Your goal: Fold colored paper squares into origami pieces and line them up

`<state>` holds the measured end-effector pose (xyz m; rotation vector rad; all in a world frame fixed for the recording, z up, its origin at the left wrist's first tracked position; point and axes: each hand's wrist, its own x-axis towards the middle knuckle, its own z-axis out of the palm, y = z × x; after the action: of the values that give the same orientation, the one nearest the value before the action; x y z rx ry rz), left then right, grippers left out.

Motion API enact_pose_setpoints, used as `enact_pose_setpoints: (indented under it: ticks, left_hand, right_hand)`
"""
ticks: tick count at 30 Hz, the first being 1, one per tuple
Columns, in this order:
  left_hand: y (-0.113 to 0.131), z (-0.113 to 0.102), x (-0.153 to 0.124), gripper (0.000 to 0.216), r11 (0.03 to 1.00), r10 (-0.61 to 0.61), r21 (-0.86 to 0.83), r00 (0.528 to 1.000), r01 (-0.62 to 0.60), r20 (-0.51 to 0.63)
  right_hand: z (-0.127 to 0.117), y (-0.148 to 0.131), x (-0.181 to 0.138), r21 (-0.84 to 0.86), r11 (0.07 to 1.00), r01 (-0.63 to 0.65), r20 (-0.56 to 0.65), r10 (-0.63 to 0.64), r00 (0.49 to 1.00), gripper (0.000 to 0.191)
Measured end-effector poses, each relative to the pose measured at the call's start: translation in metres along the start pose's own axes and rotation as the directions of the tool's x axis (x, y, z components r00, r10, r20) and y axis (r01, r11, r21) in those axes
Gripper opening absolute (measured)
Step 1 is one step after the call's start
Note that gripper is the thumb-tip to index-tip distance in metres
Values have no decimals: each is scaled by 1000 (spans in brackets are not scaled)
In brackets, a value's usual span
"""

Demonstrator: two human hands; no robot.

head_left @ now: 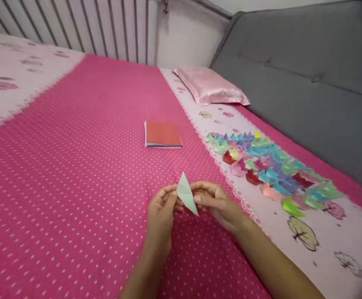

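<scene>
A small pale green piece of folded paper (185, 194) is held upright between my two hands, its pointed ends up and down. My left hand (165, 204) pinches its left edge between thumb and fingers. On the opposite edge, my right hand (214, 202) grips it the same way, fingers partly hidden behind the paper. Beyond the hands lies a square stack of paper (163, 133) with an orange-red sheet on top. Many small folded paper boats (270, 164) in mixed colours stand in rows to the right.
Under everything is a pink dotted bedspread (90, 174) with pale printed bands. A pink pillow (212, 86) rests at the back, beside a grey padded headboard (302, 70) along the right. A white slatted rail (106, 27) runs across the far side.
</scene>
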<state>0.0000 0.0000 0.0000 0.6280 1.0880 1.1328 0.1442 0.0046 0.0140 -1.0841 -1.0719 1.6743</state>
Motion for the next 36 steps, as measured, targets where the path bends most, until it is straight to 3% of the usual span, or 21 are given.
enact_pose_setpoints:
  ticks: [9,36]
  left_hand:
    - [0,-1,-1,23,999,-14,-32,1000,14,-9]
    - [-1,-1,0,22,1000,-11,-27,1000,11,0]
  right_hand:
    - [-1,0,2,-16,999,43,33,-42,999,26]
    - [-2,0,3,-57,997,46,-19,-48,999,25]
